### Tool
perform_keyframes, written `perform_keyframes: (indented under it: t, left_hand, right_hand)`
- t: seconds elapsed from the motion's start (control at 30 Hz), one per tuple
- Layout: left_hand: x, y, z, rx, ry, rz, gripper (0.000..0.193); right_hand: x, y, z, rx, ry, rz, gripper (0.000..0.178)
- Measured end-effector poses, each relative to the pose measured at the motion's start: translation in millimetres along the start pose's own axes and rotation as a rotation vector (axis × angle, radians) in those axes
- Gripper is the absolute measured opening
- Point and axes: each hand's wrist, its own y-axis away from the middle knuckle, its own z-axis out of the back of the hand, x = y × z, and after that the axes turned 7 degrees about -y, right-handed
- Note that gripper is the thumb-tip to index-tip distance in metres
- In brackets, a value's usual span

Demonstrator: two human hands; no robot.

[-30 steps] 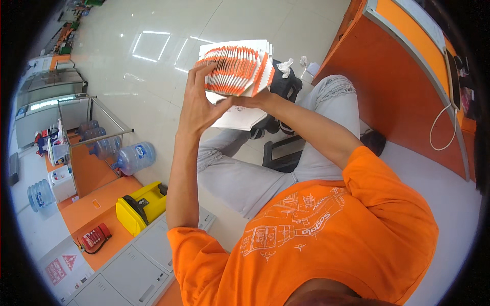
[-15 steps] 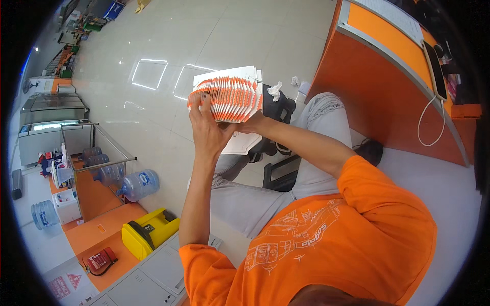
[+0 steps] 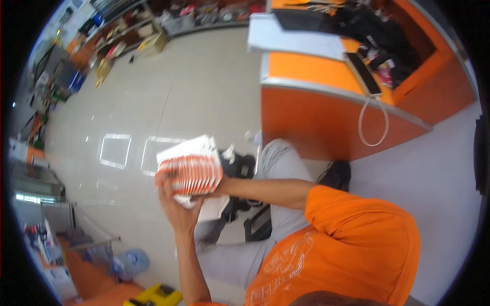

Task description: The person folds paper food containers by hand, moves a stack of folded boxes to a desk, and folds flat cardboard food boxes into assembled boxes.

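Both of my hands hold a thick stack of white-and-orange folded cards above my lap, its many layered edges fanned toward me. My left hand grips the near left side, fingers reaching up over the edges. On the other side, my right hand is wrapped around the lower right corner, its fingers mostly hidden by the stack. Under the hands lies a flat white sheet or card. Crumpled white paper rests on a black object just right of the stack.
An orange desk stands to the right, carrying papers and a phone with a white cable. Large water bottles, including one on the floor, and a yellow container are at the lower left. Shelves line the far side.
The view has swung, so the desk shows more fully and the stack sits lower and further left in the picture. Both hands keep hold of the stack.
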Motion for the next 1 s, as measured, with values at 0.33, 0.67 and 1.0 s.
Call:
perform_keyframes:
  t: [0.33, 0.67, 1.0]
  left_hand:
    - [213, 62, -82, -0.414, 1.005, 1.303, 0.087]
    - [139, 26, -99, -0.146, 1.3, 0.967, 0.077]
    - [37, -28, -48, -0.243, 1.195, 0.585, 0.07]
  right_hand:
    - [-22, -4, 11, 0.204, -0.326, -0.162, 0.082]
    - [-28, 8, 9, 0.119, 0.306, -0.06, 0.087]
    - [115, -10, 58, 0.008, 0.364, 0.15, 0.081]
